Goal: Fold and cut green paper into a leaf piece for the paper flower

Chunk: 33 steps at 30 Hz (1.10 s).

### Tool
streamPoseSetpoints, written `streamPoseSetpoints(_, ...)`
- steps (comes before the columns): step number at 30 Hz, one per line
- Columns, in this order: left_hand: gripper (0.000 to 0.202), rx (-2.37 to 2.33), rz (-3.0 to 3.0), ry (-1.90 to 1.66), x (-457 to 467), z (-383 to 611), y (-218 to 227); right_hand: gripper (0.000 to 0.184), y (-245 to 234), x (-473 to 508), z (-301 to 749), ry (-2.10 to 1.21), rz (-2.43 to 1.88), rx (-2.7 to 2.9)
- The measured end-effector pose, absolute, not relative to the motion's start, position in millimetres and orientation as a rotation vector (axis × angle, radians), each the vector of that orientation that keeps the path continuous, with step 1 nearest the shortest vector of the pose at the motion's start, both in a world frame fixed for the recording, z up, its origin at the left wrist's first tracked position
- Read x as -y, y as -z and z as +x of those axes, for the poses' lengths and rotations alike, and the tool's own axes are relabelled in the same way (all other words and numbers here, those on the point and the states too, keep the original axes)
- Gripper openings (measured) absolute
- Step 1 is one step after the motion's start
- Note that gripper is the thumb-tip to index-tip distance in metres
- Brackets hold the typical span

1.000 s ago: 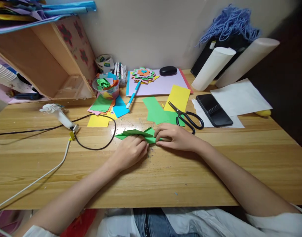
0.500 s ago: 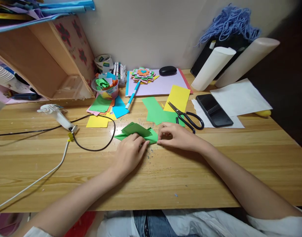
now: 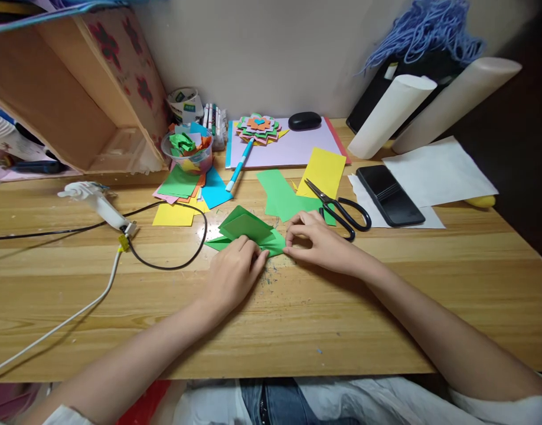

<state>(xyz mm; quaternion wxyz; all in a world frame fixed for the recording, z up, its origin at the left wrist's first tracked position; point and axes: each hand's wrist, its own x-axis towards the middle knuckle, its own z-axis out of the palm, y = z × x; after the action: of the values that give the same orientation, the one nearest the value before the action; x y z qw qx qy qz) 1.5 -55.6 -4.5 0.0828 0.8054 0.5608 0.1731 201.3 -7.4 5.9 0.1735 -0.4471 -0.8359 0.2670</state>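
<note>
A folded piece of green paper (image 3: 248, 227) lies on the wooden table, one diamond-shaped flap raised and pointed ends to either side. My left hand (image 3: 236, 267) is closed over its near edge, the fingers pressing the folds; their tips are partly hidden. At the paper's right point, my right hand (image 3: 313, 239) pinches the tip between thumb and fingers. Just behind that hand lie black-handled scissors (image 3: 337, 206), partly over flat green paper (image 3: 282, 198) and a yellow sheet (image 3: 323, 171).
A black phone (image 3: 389, 195) rests on white paper at the right. Cables and a white device (image 3: 96, 203) occupy the left. Behind are a tub of paper scraps (image 3: 188, 150), a layered paper flower (image 3: 258, 127) and white rolls (image 3: 392, 115).
The green paper's raised flap stands more upright and shows more of its face. Both hands keep nearly the same hold, and the camera view has shifted slightly.
</note>
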Motion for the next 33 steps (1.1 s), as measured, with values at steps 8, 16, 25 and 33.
streamPoseSetpoints(8, 0.024, -1.617, 2.287, -0.505, 57.3, 0.5, -2.5, 0.018, -2.0, 8.3, 199.8, -0.815, -1.303, 2.279)
streamPoseSetpoints(16, 0.025, -1.703, 2.279, -0.458, 57.2, 2.7, -0.4, 0.017, 1.9, 11.7, 197.4, -0.747, -1.381, 2.257)
streamPoseSetpoints(25, 0.024, -1.78, 2.33, -0.436, 57.3, 5.5, 3.0, 0.016, 1.7, 14.5, 192.7, -0.655, -1.426, 2.221)
streamPoseSetpoints(33, 0.029, -1.858, 2.47, -0.231, 58.8, 6.2, 6.0, 0.018, -1.9, 15.9, 189.4, -0.724, -1.48, 2.21)
